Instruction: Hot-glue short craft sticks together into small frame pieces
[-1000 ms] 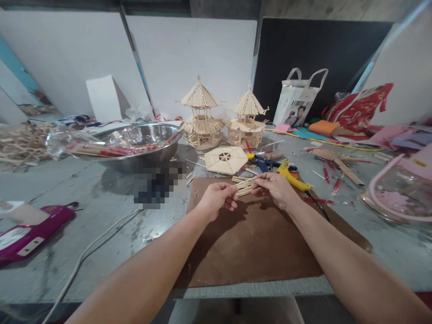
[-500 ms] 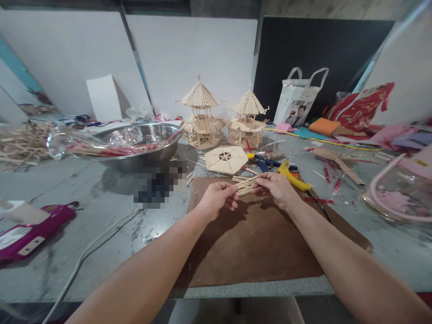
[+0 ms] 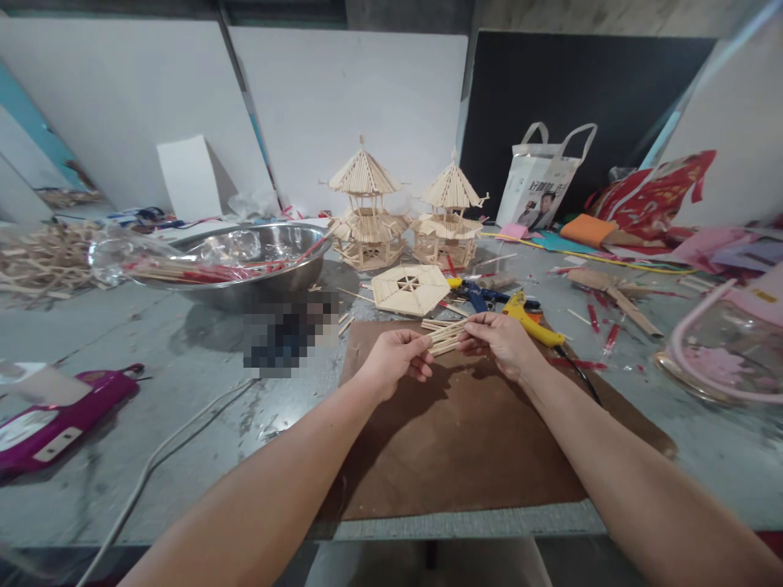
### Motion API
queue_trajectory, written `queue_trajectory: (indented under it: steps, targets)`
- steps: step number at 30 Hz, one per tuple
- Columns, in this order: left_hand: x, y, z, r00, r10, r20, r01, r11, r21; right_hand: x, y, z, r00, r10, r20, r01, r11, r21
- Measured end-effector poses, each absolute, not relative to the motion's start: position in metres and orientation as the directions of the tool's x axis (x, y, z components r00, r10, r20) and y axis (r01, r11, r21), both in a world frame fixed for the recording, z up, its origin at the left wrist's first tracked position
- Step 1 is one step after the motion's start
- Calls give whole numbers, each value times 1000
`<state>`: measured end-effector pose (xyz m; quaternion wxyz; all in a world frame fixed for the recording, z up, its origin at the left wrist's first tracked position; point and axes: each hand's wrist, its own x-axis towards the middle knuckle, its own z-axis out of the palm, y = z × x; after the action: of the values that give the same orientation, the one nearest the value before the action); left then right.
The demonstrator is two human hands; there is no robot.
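Observation:
Several thin wooden sticks (image 3: 447,337) span the gap between my two hands, above the far part of a brown board (image 3: 465,440). My left hand (image 3: 400,359) pinches their left ends between thumb and fingers. At the right ends, my right hand (image 3: 491,338) is closed on the same sticks. Just beyond lies a hexagonal stick panel (image 3: 409,289) with a spoked opening. A yellow glue gun (image 3: 531,320) rests right behind my right hand.
Two stick pagodas (image 3: 367,212) stand at the back. A metal bowl (image 3: 263,277) with plastic-wrapped sticks is left, above a purple power strip (image 3: 79,416) and cable. On the right are a white bag (image 3: 538,183), red scraps and a pink-handled clear container (image 3: 722,359).

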<state>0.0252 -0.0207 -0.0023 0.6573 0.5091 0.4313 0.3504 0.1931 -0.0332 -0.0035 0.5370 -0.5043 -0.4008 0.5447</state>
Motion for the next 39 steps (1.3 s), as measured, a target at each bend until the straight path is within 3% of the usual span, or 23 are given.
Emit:
queue_trajectory:
  steps: [39]
  targets:
    - [25,-20,-4,398,894,-203,-13,227,974,193,-32,-4,95,988,-125,-177,-107,-978]
